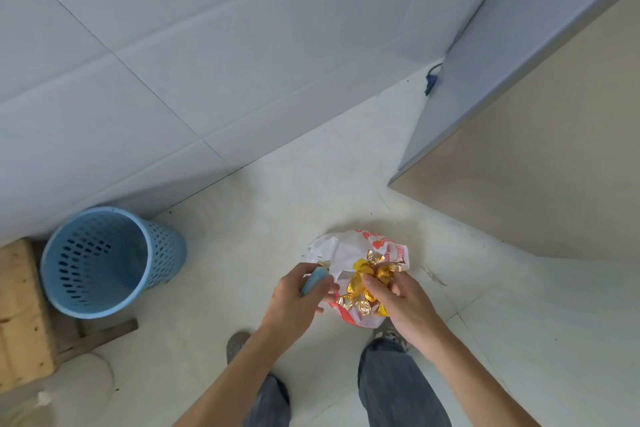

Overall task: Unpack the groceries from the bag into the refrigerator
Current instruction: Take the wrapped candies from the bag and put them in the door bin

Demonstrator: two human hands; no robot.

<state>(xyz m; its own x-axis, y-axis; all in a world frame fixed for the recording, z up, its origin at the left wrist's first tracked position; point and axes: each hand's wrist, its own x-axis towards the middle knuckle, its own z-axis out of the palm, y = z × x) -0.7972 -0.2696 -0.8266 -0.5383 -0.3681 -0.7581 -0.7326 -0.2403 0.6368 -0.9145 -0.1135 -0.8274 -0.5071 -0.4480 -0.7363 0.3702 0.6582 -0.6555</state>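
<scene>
Head view, looking down at pale floor. White-and-red plastic bag [349, 250] lay open on floor between person's feet and refrigerator [540, 156], closed door at right. Left hand [294, 298] curled around small blue item [313, 279], at bag's edge. Right hand [405, 302] closed on cluster of gold-wrapped sweets [367, 279] above bag. Judgement: unpacking barely underway; nothing visibly stored, door to open first. Blue perforated basket [104, 260] and wooden stool [24, 315] stood left, well apart, not obstructing.

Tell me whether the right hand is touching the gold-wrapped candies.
Touching. The head view shows the right hand with its fingers closed over the gold-wrapped candies above the bag.
</scene>
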